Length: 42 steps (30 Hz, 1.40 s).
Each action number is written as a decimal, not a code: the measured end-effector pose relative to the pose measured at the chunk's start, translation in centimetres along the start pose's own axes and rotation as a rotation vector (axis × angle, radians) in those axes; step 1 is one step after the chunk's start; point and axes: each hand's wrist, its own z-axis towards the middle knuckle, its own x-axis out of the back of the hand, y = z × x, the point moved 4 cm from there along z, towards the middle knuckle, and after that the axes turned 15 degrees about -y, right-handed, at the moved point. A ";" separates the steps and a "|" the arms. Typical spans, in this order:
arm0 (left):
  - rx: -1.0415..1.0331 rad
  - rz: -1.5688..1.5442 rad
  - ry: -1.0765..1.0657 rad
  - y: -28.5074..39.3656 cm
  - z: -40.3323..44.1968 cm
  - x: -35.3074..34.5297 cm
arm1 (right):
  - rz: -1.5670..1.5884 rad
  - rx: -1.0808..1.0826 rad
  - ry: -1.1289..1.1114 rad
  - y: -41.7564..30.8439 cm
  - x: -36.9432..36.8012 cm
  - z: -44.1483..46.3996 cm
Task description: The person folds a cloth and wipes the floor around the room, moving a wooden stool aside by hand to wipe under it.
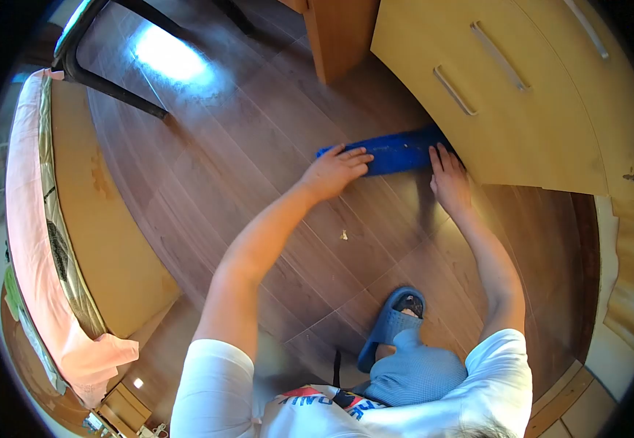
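A long, flat blue object [397, 154] lies low over the wooden floor, its right end reaching the lower edge of the yellow cabinet. My left hand [337, 172] rests on its left end with the fingers spread over the top. At its right part, beside the cabinet's bottom edge, my right hand [449, 177] touches it with extended fingertips. Whether either thumb grips the underside is hidden. A small pale scrap [344, 235] sits on the floor below the blue object.
The yellow cabinet [507, 109] with metal handles stands at the upper right, beside a brown wooden panel [339, 36]. Dark chair legs [124, 96] are at the upper left. A bed with pink cloth [29, 219] lines the left. A blue-grey slipper [388, 325] is on my foot.
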 end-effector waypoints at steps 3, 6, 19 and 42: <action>0.043 0.074 -0.072 -1.8 -1.2 2.5 | -0.190 0.127 0.092 -0.4 0.2 1.8; 0.076 0.080 0.000 -1.7 -1.6 3.7 | -0.140 0.156 0.094 -0.1 -0.5 3.8; 0.207 -0.002 0.096 0.6 0.4 2.4 | -0.048 0.020 0.035 -3.9 -2.1 -6.0; 0.034 0.070 -0.280 8.4 -28.4 -7.2 | 0.244 0.782 -0.158 -29.5 -5.4 -22.1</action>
